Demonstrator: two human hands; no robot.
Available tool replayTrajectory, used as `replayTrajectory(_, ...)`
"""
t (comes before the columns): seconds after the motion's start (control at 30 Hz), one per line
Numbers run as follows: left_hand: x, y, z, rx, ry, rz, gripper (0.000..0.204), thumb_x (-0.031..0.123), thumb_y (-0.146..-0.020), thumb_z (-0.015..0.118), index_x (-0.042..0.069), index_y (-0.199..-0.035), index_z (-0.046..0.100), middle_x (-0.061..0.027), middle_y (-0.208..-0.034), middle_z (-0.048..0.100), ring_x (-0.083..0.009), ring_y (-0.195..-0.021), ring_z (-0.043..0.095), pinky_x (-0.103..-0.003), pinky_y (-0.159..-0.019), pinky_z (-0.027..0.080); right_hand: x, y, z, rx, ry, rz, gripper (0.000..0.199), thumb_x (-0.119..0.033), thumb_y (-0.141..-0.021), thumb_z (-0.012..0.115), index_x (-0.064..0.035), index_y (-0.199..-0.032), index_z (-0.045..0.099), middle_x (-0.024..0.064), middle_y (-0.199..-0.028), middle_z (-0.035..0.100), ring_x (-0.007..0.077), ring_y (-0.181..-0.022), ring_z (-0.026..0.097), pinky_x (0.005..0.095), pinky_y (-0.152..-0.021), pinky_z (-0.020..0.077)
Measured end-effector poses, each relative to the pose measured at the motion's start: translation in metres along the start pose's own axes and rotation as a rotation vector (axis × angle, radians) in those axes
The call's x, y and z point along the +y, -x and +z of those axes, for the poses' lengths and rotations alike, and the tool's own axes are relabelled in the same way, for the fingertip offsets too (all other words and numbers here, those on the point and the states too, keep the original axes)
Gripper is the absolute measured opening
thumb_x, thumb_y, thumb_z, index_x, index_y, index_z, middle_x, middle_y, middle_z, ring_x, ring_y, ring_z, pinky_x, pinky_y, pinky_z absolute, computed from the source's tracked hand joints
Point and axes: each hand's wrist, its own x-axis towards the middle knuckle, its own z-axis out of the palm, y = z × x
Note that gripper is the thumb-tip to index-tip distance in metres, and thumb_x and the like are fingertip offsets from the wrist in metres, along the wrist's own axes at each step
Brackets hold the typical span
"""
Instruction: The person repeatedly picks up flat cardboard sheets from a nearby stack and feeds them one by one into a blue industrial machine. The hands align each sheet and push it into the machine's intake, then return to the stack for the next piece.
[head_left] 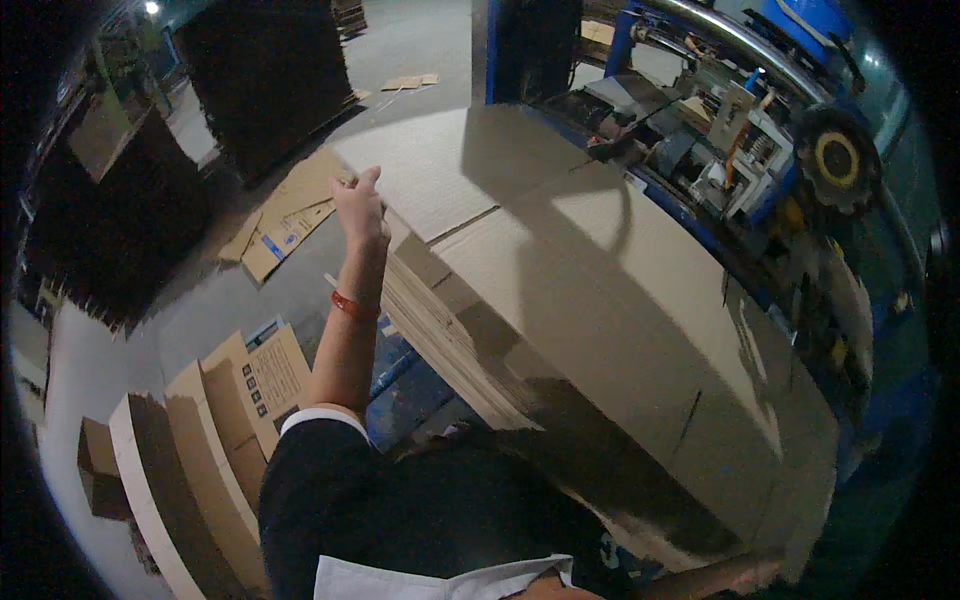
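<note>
A large brown cardboard sheet with slots and crease lines spans the middle of the head view, over a stack of flat cardboard. My left hand is closed on the sheet's far left edge, thumb raised, with a red band on the wrist. At the lower right, my right hand is at the sheet's near corner. It is dim and blurred, and its fingers cannot be made out. A broad shadow falls across the sheet.
A blue-framed machine with rollers and a dark toothed wheel borders the sheet's right side. Folded cardboard pieces stand at lower left. Flat cardboard scraps lie on the floor. Tall dark stacks rise at the far left.
</note>
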Motion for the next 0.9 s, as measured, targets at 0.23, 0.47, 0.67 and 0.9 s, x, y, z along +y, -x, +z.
replayTrajectory(0.23,0.012,0.010,-0.016,-0.370,0.185,-0.342,0.009,0.006,-0.081,0.059,0.007,-0.075,0.053,-0.0029,-0.079,0.052,-0.0141,-0.073,0.051,-0.028,-0.064,0.043,-0.107,0.055,-0.065,-0.263,-0.351,-0.110,0.056,-0.040,-0.087,0.050,-0.0009,-0.128,0.044,0.0167,-0.126,0.048,0.0314,-0.109,0.049,0.0470,-0.093,0.0391)
replayTrajectory(0.47,0.027,0.130,-0.019,-1.244,-0.380,0.599,0.032,0.005,-0.083,0.051,0.004,-0.114,0.059,-0.0149,-0.123,0.054,-0.0318,-0.117,0.049,-0.039,-0.102,0.034,-0.040,0.179,-0.084,-1.020,0.222,-1.155,0.037,-0.023,-0.079,0.062,-0.0108,-0.115,0.058,0.0096,-0.125,0.052,0.0298,-0.117,0.048,0.0453,-0.097,0.0379)
replayTrajectory(0.67,0.008,0.149,0.014,-1.775,-0.807,1.076,0.047,0.008,-0.078,0.053,0.015,-0.125,0.052,-0.0122,-0.136,0.042,-0.0299,-0.126,0.039,-0.042,-0.105,0.029,-0.041,0.181,-0.034,-1.304,0.410,-1.560,0.045,-0.022,-0.076,0.062,-0.0181,-0.120,0.055,0.0050,-0.134,0.046,0.0313,-0.125,0.040,0.0500,-0.100,0.0335)
replayTrajectory(0.9,-0.009,0.137,0.027,-1.787,-0.846,1.090,0.050,0.007,-0.082,0.052,0.015,-0.131,0.045,-0.0125,-0.141,0.036,-0.0304,-0.130,0.034,-0.048,-0.107,0.023,-0.054,0.178,0.012,-1.335,0.421,-1.407,0.059,-0.038,-0.073,0.065,-0.0164,-0.126,0.051,0.0062,-0.137,0.043,0.0314,-0.130,0.033,0.0498,-0.104,0.0287)
